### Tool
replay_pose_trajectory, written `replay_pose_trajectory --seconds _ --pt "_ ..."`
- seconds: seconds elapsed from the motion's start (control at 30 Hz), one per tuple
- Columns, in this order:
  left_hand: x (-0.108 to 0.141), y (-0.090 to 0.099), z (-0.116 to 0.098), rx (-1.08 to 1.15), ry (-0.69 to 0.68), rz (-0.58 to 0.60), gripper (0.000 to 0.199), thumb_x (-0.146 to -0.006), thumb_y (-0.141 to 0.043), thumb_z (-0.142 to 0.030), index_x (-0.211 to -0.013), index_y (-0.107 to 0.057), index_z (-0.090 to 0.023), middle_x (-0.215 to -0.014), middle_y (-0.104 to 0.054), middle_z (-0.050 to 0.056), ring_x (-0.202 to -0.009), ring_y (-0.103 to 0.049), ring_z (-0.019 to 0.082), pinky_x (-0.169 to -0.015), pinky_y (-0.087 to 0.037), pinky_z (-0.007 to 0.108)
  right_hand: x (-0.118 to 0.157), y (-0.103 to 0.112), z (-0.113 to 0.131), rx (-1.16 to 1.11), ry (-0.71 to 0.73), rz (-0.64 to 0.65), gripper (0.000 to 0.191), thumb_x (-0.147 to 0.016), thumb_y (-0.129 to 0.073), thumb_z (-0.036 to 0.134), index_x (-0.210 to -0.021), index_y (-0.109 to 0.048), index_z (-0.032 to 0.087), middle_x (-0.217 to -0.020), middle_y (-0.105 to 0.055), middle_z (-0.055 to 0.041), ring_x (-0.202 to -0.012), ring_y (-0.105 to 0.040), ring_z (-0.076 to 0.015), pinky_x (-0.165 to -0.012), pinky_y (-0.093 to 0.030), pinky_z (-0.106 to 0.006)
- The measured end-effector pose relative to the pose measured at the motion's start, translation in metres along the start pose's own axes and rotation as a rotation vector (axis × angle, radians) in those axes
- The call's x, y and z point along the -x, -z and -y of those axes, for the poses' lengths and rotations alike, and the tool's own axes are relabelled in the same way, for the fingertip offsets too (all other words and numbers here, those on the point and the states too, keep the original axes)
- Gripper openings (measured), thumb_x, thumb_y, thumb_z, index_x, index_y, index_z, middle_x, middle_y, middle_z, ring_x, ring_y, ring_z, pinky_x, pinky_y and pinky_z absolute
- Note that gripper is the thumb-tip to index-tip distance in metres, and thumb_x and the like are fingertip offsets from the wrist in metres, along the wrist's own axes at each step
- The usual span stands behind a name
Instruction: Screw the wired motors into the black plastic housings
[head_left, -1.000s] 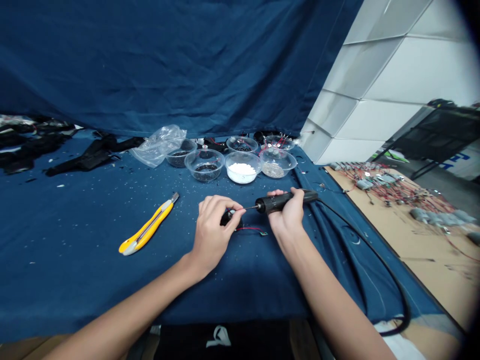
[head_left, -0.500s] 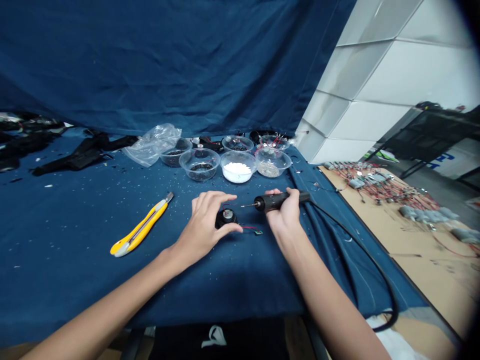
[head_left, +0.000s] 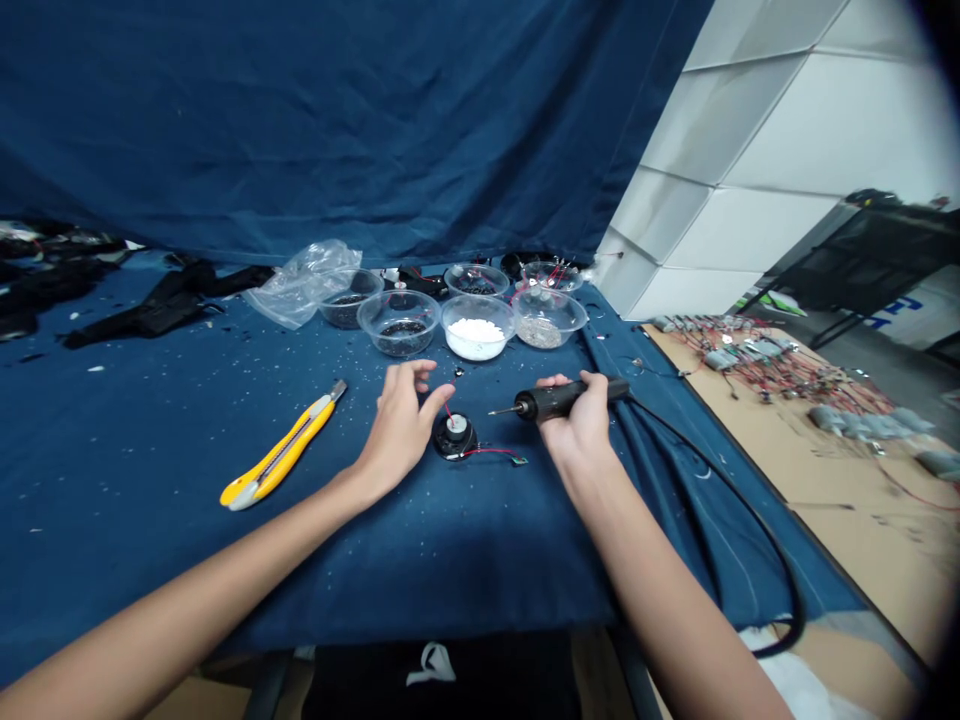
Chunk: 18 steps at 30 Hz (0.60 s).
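My right hand (head_left: 576, 418) is shut around the black handle of a soldering iron (head_left: 561, 399), whose thin metal tip points left, and a black cable runs from its rear end. My left hand (head_left: 401, 425) rests open on the blue cloth (head_left: 150, 520), fingers apart and empty. Just to its right lies a small round black speaker (head_left: 454, 436) with a red wire rising from it. A thin red-and-black lead runs from the speaker to a tiny circuit board (head_left: 517, 461). A yellow utility knife (head_left: 281, 450) lies left of my left hand.
Several clear plastic bowls (head_left: 398, 323) of dark and white granules (head_left: 475, 338) stand beyond my hands. A crumpled plastic bag (head_left: 304, 287) and black strips (head_left: 165, 307) lie back left. Wired parts cover a cardboard sheet (head_left: 772, 365) at right.
My left hand has let go of the speaker and moved left, leaving it flat on the cloth. The soldering iron stays in my right hand.
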<state>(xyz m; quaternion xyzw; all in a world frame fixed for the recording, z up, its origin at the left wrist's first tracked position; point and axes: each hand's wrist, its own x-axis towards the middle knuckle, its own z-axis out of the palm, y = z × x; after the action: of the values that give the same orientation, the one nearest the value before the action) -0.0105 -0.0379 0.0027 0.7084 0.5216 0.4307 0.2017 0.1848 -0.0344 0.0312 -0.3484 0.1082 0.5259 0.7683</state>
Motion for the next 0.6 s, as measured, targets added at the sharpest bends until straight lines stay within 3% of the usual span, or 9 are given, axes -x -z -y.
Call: replay_pose_trajectory --seconds 0.03,0.1,0.2,0.33,0.6 --pt "0.004 0.004 0.0 -0.036 -0.114 -0.065 0.027 -0.091 -0.06 -0.03 -0.113 -0.052 -0.015 -0.108 -0.054 0.009 -0.096 -0.055 0.019 -0.086 -0.044 0.035 0.0 0.0 0.0 0.001 0.004 0.001 0.012 -0.084 -0.047 0.021 -0.078 -0.037 0.02 -0.063 -0.044 0.0053 -0.05 -0.047 -0.0057 -0.046 -0.051 -0.017" --pt "0.013 0.016 -0.003 -0.085 -0.407 -0.049 0.023 -0.091 -0.061 -0.029 -0.109 -0.052 -0.017 -0.103 -0.056 0.006 -0.098 -0.054 0.018 -0.088 -0.042 0.034 -0.001 0.001 0.001 0.003 0.017 0.002 0.012 -0.084 -0.047 0.021 -0.078 -0.037 0.019 -0.063 -0.044 0.0053 -0.051 -0.047 -0.0057 -0.046 -0.051 -0.017" --pt "0.023 0.033 -0.009 -0.184 -0.722 0.21 0.018 -0.09 -0.063 -0.029 -0.102 -0.055 -0.02 -0.097 -0.061 0.003 -0.097 -0.055 0.017 -0.092 -0.036 0.037 -0.002 0.0 0.001 0.005 0.036 0.001 0.012 -0.084 -0.047 0.02 -0.078 -0.037 0.019 -0.064 -0.044 0.0054 -0.051 -0.047 -0.0055 -0.046 -0.051 -0.016" --pt "0.026 0.039 -0.008 -0.297 -0.755 0.357 0.012 -0.095 -0.056 -0.026 -0.105 -0.056 -0.019 -0.098 -0.065 0.003 -0.098 -0.057 0.018 -0.096 -0.029 0.041 -0.002 0.0 0.001 0.019 0.04 -0.004 0.012 -0.084 -0.047 0.021 -0.077 -0.037 0.019 -0.062 -0.043 0.0054 -0.05 -0.047 -0.0058 -0.046 -0.051 -0.017" --pt "0.016 0.03 0.011 -0.362 -0.767 0.383 0.013 -0.098 -0.048 -0.023 -0.098 -0.06 -0.018 -0.092 -0.066 0.003 -0.09 -0.056 0.017 -0.093 -0.029 0.041 -0.003 0.001 -0.002 0.044 0.036 -0.018 0.012 -0.084 -0.047 0.022 -0.077 -0.037 0.019 -0.063 -0.044 0.0048 -0.051 -0.047 -0.0064 -0.047 -0.051 -0.018"
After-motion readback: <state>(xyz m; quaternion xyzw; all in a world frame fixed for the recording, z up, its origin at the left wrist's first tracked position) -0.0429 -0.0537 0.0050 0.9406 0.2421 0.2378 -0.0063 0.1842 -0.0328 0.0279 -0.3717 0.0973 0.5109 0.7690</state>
